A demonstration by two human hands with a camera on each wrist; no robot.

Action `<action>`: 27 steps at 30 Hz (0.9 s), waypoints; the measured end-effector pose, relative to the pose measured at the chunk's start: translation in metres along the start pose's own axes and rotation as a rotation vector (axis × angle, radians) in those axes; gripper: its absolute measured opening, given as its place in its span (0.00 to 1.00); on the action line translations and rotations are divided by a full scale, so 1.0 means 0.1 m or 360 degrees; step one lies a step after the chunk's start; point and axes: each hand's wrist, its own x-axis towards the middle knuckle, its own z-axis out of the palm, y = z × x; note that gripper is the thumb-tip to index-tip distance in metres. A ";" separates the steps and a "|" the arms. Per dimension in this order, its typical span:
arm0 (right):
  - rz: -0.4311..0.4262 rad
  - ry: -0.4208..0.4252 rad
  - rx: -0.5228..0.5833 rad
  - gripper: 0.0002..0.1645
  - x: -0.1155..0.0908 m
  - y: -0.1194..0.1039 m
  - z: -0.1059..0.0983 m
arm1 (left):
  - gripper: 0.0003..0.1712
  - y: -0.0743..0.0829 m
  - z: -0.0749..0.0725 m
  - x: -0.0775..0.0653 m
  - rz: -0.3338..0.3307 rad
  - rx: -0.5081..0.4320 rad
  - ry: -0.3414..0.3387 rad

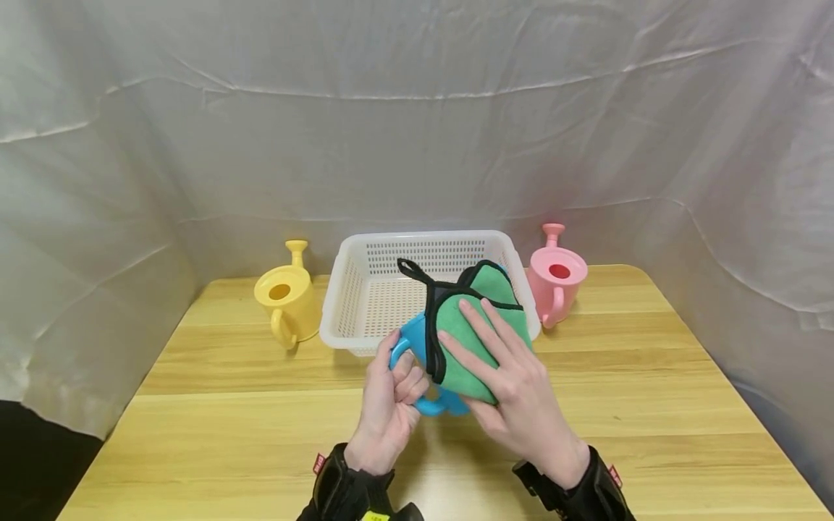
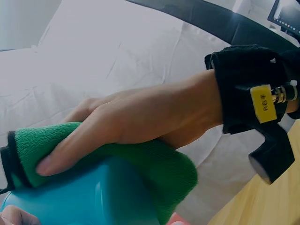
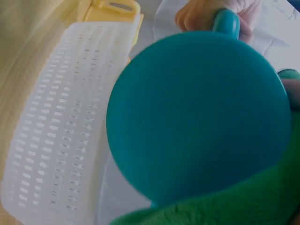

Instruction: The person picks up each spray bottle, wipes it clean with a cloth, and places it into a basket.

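Observation:
My left hand [image 1: 394,401] grips the looped handle of a blue watering can [image 3: 197,117], fingers curled around it. In the right wrist view the can's round blue end faces the camera, with the handle at its top. Over the can's side lies a green cloth [image 1: 469,347] with black edging and a black hanging loop; it covers much of the can in the head view. My right hand [image 1: 515,383] presses this cloth onto the can with fairly straight, spread fingers. In the left wrist view the right hand [image 2: 126,117] lies along the cloth over the can.
Behind the hands, a white perforated basket [image 1: 348,235] stands on the wooden table [image 1: 228,434]. A yellow watering can [image 1: 296,300] is left of it, and a pink watering can [image 1: 567,282] is at its right. Pale sheeting [image 1: 417,159] hangs around the table's back and sides.

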 end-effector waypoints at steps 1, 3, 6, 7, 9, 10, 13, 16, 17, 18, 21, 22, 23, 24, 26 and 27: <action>-0.0025 -0.0001 0.0029 0.36 0.01 0.01 -0.01 | 0.29 0.02 0.00 0.00 -0.0003 -0.0019 -0.0014; -0.0097 -0.0031 0.0104 0.37 0.01 0.05 -0.06 | 0.29 0.07 -0.02 0.00 0.0002 -0.0069 -0.0046; -0.0220 -0.0126 0.0224 0.40 0.00 0.09 -0.14 | 0.29 0.14 -0.03 0.00 0.0026 -0.0167 -0.0104; -0.0250 -0.0158 0.0253 0.40 0.00 0.10 -0.17 | 0.29 0.16 -0.03 -0.01 0.0035 -0.0195 -0.0123; -0.0289 -0.0204 0.0267 0.41 -0.01 0.10 -0.20 | 0.29 0.19 -0.03 -0.01 0.0050 -0.0229 -0.0154; -0.0307 -0.0213 0.0259 0.42 0.00 0.10 -0.20 | 0.29 0.19 -0.04 -0.01 0.0059 -0.0237 -0.0169; -0.0357 -0.0174 0.0191 0.45 0.01 0.07 -0.17 | 0.28 0.19 -0.03 -0.01 0.0078 -0.0237 -0.0186; -0.0378 -0.0112 0.0107 0.47 0.02 0.03 -0.13 | 0.28 0.16 -0.03 0.00 0.0087 -0.0204 -0.0167; -0.0377 -0.0097 0.0080 0.47 0.02 0.02 -0.11 | 0.28 0.15 -0.02 0.00 0.0086 -0.0190 -0.0151; -0.0365 -0.0090 0.0055 0.47 0.02 0.01 -0.09 | 0.28 0.14 -0.02 0.00 0.0085 -0.0169 -0.0131; -0.0314 -0.0065 -0.0004 0.47 0.01 -0.02 -0.05 | 0.27 0.09 -0.02 0.01 0.0078 -0.0090 -0.0055; -0.0289 -0.0061 -0.0019 0.47 0.01 -0.03 -0.04 | 0.26 0.07 -0.01 0.01 0.0070 -0.0064 -0.0038; -0.0261 -0.0057 -0.0032 0.47 0.01 -0.03 -0.03 | 0.26 0.06 -0.01 0.01 0.0057 -0.0043 -0.0020; -0.0233 -0.0049 -0.0041 0.46 0.01 -0.03 -0.02 | 0.26 0.04 0.00 0.01 0.0046 -0.0021 -0.0016; -0.0172 -0.0024 -0.0044 0.44 0.01 -0.03 -0.01 | 0.24 0.02 0.00 0.00 0.0029 0.0013 -0.0028; -0.0138 -0.0009 -0.0037 0.43 0.01 -0.03 0.00 | 0.24 0.01 0.00 0.00 0.0021 0.0028 -0.0038</action>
